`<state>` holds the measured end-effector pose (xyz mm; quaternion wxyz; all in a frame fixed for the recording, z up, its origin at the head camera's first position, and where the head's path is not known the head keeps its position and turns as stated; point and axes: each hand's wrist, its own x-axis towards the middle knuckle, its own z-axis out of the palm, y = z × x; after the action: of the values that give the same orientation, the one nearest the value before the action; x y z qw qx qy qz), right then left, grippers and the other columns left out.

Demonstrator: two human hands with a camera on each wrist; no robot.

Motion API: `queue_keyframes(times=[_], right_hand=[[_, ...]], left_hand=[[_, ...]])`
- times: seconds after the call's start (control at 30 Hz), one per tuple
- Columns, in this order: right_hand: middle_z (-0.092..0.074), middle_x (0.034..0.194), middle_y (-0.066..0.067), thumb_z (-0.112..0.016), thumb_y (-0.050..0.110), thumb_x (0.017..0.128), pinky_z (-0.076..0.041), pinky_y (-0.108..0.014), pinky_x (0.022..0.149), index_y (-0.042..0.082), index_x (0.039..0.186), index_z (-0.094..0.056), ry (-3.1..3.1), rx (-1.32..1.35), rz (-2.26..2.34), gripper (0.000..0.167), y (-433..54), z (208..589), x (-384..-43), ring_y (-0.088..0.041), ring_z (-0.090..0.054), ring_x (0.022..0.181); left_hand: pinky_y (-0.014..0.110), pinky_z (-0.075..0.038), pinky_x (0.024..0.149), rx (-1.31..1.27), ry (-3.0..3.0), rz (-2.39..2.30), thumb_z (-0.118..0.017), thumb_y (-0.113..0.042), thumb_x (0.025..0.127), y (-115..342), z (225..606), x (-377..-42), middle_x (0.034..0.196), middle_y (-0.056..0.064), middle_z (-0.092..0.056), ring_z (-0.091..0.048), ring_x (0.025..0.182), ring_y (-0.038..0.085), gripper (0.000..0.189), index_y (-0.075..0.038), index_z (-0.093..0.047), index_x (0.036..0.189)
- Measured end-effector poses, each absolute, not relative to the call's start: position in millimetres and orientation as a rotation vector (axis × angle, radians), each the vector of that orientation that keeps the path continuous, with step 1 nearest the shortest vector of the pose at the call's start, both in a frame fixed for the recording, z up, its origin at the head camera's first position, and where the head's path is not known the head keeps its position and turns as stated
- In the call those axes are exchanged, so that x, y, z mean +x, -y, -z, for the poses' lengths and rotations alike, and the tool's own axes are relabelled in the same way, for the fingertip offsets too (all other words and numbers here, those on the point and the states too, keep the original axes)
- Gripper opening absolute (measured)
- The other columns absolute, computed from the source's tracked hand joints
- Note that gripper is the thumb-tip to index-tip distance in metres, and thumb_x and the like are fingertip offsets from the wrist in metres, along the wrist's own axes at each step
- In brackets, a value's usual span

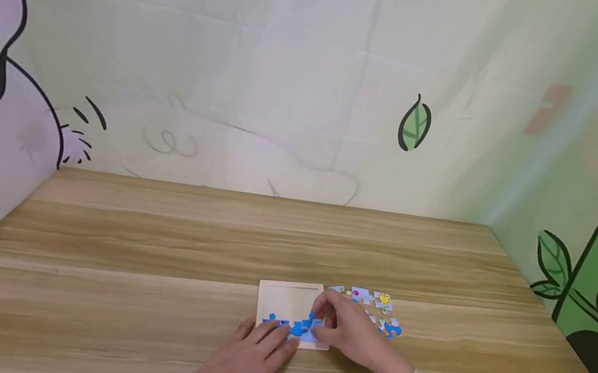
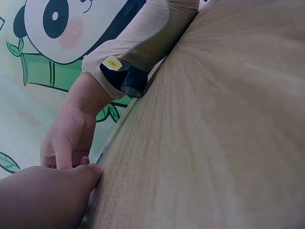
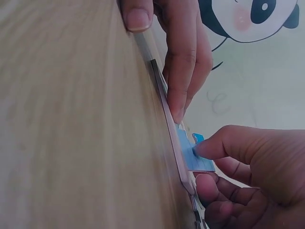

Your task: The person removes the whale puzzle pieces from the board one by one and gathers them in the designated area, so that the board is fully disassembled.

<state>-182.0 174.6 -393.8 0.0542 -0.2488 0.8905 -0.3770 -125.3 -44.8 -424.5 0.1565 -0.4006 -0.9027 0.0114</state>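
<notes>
A shallow wooden puzzle tray (image 1: pixel 261 302) lies flat, with blue jigsaw pieces (image 1: pixel 296 328) along its near side. My left hand (image 1: pixel 248 359) rests over the tray's near left edge, its extended fingertips on those pieces. From the right, my right hand (image 1: pixel 351 331) reaches over the tray's right side. Thumb and fingers there pinch a blue jigsaw piece (image 3: pixel 189 153), which stands tilted at the tray edge in the right wrist view. In the left wrist view, the left hand (image 2: pixel 45 195) partly covers the right fingertips, and the tray is hidden.
Several loose jigsaw pieces (image 1: pixel 361 295) lie just right of the tray, one with a yellow sun (image 1: pixel 384 300), some partly behind the right hand. The wooden table (image 1: pixel 153 229) ends at a wall cloth (image 1: pixel 223 72) printed with pandas, leaves and bamboo.
</notes>
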Motion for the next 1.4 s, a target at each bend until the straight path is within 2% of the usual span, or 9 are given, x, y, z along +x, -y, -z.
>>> queue_keyframes(times=[0.47,0.77,1.4], right_hand=[[-0.061,0.080,0.004,-0.066,0.006,0.087,-0.045,-0.018,0.066,0.012,0.091,-0.062,-2.801,-0.739,1.076,0.008,-178,389,-180,-0.001,-0.050,0.071],[-0.061,0.077,0.002,-0.066,0.005,0.086,-0.044,-0.018,0.058,0.010,0.090,-0.064,-2.787,-0.743,1.109,0.006,-186,380,-183,-0.002,-0.048,0.065],[-0.062,0.085,-0.003,-0.063,0.010,0.090,-0.045,-0.018,0.058,0.006,0.096,-0.063,-2.742,-0.696,1.099,0.008,-211,349,-181,-0.008,-0.050,0.067]], left_hand=[[0.047,-0.046,0.097,-1.150,2.619,-0.055,-0.043,-0.059,0.094,45,423,-125,0.136,0.003,-0.056,-0.049,0.127,0.021,0.061,-0.015,-0.053,0.136],[0.047,-0.046,0.096,-1.151,2.598,-0.066,-0.044,-0.059,0.094,44,423,-125,0.135,0.004,-0.057,-0.049,0.126,0.021,0.061,-0.015,-0.053,0.135],[0.046,-0.046,0.095,-1.140,2.571,-0.058,-0.046,-0.059,0.093,45,423,-125,0.134,0.003,-0.057,-0.051,0.124,0.020,0.061,-0.015,-0.054,0.135]])
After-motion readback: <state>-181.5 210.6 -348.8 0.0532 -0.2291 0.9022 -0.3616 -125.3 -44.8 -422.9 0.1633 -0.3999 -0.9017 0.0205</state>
